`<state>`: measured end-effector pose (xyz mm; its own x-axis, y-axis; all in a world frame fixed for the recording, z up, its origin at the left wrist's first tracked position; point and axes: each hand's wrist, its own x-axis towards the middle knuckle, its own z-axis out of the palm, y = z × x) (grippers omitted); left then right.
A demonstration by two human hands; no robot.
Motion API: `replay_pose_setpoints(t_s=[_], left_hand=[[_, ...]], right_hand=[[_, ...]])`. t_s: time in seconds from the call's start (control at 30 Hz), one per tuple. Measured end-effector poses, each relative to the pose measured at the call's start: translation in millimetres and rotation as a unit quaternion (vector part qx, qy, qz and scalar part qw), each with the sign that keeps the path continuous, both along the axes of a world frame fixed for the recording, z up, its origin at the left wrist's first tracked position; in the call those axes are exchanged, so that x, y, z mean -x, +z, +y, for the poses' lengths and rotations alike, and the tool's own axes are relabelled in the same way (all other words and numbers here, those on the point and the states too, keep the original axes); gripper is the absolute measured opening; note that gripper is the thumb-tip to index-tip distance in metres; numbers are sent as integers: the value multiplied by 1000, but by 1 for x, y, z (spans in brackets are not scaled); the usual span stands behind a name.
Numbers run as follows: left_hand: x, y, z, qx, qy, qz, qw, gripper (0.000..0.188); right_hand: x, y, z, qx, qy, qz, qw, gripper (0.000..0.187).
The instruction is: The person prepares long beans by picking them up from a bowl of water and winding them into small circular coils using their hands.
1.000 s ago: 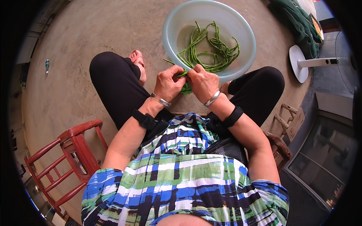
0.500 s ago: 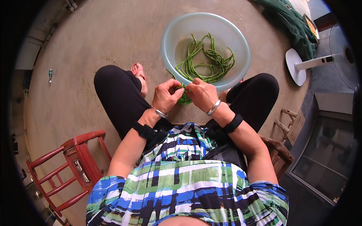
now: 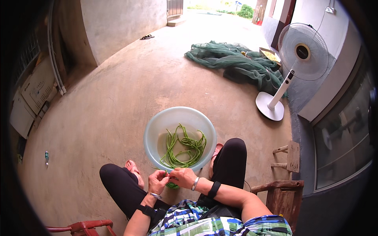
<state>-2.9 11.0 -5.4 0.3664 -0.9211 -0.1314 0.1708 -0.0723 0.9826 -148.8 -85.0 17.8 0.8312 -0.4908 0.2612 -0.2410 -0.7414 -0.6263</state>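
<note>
My left hand point(image 3: 157, 181) and my right hand point(image 3: 182, 178) meet just over the near rim of a wide pale-blue plastic basin point(image 3: 152, 131). Both are closed, fingers pinched around a green long bean point(image 3: 165, 172) whose thin end pokes out by the left hand; the rest is mostly covered by my fingers. Several long green beans point(image 3: 170, 151) lie in loose curls inside the basin. Below my hands, between my feet, a small bunch of cut green pieces point(image 3: 172, 185) shows in part; what holds it is hidden.
A white pedestal fan point(image 3: 278, 94) stands at the right, near heaped dark-green netting point(image 3: 252, 67). A low wooden stool point(image 3: 292, 156) and a wooden chair point(image 3: 284, 200) are on my right, a red chair point(image 3: 88, 226) at lower left. A small green-and-white object point(image 3: 47, 158) lies on the left floor.
The view has tipped upward, so the basin and my hands sit lower and the fan and netting show fully. My hands stay together, pinching at the bean near the basin's rim.
</note>
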Motion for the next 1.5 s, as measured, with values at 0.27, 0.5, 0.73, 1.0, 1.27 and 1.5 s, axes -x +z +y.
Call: replay_pose_setpoints(t_s=[0.27,0.5,0.73,1.0,1.27,1.5], left_hand=[[0,-15,1,26,46,-151,987,9],[10,11,-3,90,41,-447,889,13],[11,11,0,73,15,-535,842,11],[8,14,3,113,14,-477,872,16],[10,20,4,134,-14,-435,890,21],[9,19,7,86,-30,-335,938,26]], right_hand=[[-7,-4,5,91,-68,86,990,11],[-6,-9,9,34,-63,78,994,13],[-7,-9,10,-4,-64,21,998,20],[-7,-16,4,-32,-48,-5,998,20],[-11,-15,6,-46,-93,-36,994,27],[-10,-9,8,-54,-108,-71,990,24]])
